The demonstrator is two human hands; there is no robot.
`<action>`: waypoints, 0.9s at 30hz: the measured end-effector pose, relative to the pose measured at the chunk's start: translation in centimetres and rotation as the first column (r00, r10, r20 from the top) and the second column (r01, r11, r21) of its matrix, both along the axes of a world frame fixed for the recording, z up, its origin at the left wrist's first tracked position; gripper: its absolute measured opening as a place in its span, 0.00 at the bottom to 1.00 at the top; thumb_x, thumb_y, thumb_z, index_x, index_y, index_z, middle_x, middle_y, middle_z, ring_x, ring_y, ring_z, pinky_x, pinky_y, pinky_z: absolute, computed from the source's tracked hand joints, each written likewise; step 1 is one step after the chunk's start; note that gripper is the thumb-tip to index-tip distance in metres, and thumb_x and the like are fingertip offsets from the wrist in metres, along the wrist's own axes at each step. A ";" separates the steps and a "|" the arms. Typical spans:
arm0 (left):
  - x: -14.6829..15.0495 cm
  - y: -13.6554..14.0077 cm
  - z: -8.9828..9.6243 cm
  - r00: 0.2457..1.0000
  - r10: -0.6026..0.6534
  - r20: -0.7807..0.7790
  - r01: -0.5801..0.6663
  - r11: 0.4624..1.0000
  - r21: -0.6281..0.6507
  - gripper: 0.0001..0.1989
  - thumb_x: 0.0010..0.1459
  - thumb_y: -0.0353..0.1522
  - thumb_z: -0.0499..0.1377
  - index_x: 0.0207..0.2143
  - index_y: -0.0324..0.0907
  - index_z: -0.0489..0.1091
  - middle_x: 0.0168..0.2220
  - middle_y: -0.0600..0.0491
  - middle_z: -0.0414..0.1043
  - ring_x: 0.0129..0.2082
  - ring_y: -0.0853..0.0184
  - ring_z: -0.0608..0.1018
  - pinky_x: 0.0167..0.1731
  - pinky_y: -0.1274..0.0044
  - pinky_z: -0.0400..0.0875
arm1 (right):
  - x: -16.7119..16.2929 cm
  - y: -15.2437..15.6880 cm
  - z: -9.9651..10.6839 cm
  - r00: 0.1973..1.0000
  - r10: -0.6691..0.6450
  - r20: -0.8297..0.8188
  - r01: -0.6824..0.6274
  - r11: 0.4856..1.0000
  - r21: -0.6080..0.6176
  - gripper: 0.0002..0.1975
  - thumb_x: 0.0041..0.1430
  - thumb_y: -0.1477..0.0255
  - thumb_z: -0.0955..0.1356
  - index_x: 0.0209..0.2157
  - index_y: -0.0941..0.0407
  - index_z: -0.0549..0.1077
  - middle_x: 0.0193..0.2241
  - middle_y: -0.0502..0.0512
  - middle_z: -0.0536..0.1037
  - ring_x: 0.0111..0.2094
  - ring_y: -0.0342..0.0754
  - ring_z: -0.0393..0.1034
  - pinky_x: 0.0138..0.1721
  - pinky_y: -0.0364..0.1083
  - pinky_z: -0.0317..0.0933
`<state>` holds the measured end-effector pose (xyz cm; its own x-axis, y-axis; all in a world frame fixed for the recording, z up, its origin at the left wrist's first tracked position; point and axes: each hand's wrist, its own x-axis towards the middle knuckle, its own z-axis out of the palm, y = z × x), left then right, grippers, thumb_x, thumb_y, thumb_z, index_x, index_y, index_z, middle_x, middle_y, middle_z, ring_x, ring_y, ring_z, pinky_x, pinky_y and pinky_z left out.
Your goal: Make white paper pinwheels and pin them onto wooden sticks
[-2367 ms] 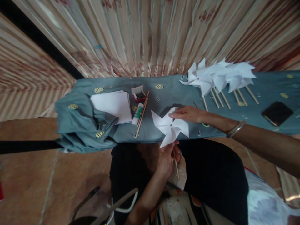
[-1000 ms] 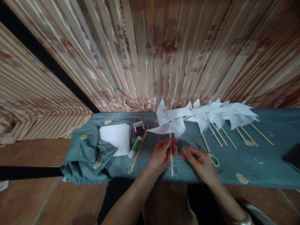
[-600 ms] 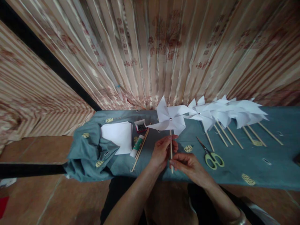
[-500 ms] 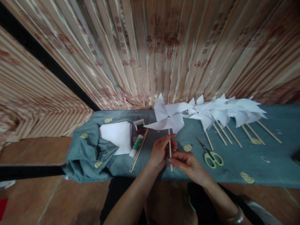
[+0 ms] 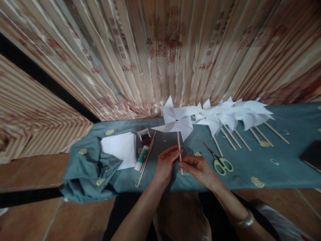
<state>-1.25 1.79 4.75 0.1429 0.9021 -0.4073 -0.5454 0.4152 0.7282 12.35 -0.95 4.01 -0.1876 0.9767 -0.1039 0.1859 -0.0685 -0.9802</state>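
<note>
A white paper pinwheel with a shiny pin at its centre stands nearly upright on a thin wooden stick. My left hand is closed around the stick's middle, below the paper blades. Lower down, my right hand pinches the same stick between thumb and fingers. Just right of that hand lie scissors with green handles, blades pointing away. On my left are a glue stick and loose wooden sticks.
Finished-looking pinwheels overlap in a row at the back right, sticks toward me. A stack of white paper and a small box of dark pins lie left. A dark object sits at the right on the green cloth.
My left hand has slid slightly down the stick, and its fingers have closed up. The view has shifted a little to the right. Both hands still hold the pinwheel's stick.
</note>
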 end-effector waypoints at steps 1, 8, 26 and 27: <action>0.0 0.0 0.0 1.000 0.004 -0.008 -0.004 1.000 0.003 0.16 0.33 0.35 0.76 0.29 0.41 0.82 0.29 0.51 0.80 0.30 0.70 0.77 0.32 0.80 0.68 | 0.0 0.0 0.0 1.000 -0.001 0.010 0.001 1.000 0.009 0.20 0.55 0.54 0.70 0.21 0.55 0.74 0.19 0.49 0.74 0.24 0.43 0.65 0.30 0.44 0.58; -0.2 -0.1 0.4 1.000 -0.013 -0.023 0.012 0.999 -0.032 0.18 0.30 0.35 0.77 0.29 0.40 0.82 0.26 0.52 0.79 0.27 0.72 0.76 0.32 0.80 0.69 | 1.7 0.8 -0.3 0.980 -0.200 -0.014 0.201 0.978 0.056 0.17 0.53 0.53 0.72 0.28 0.54 0.80 0.26 0.52 0.80 0.30 0.47 0.72 0.34 0.46 0.65; 0.6 -0.5 -0.3 0.996 -0.076 -0.055 0.074 0.996 -0.045 0.20 0.27 0.36 0.78 0.28 0.40 0.82 0.25 0.53 0.79 0.27 0.72 0.76 0.33 0.80 0.68 | 2.6 2.9 0.1 0.774 -0.502 -0.385 0.495 0.860 -0.125 0.21 0.34 0.60 0.82 0.31 0.52 0.80 0.23 0.47 0.80 0.26 0.44 0.73 0.32 0.44 0.68; 0.7 -0.5 -0.4 0.996 -0.074 -0.053 0.072 0.996 -0.045 0.20 0.27 0.36 0.78 0.28 0.40 0.82 0.25 0.53 0.79 0.27 0.72 0.76 0.33 0.79 0.68 | 2.5 2.8 0.2 0.770 -0.502 -0.394 0.488 0.861 -0.143 0.21 0.33 0.60 0.82 0.30 0.52 0.80 0.23 0.47 0.80 0.26 0.44 0.73 0.32 0.44 0.68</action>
<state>-0.57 1.25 4.38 0.1839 0.8717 -0.4542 -0.4722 0.4836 0.7370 14.88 1.85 4.23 0.2893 0.9437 -0.1606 -0.2932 -0.0723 -0.9533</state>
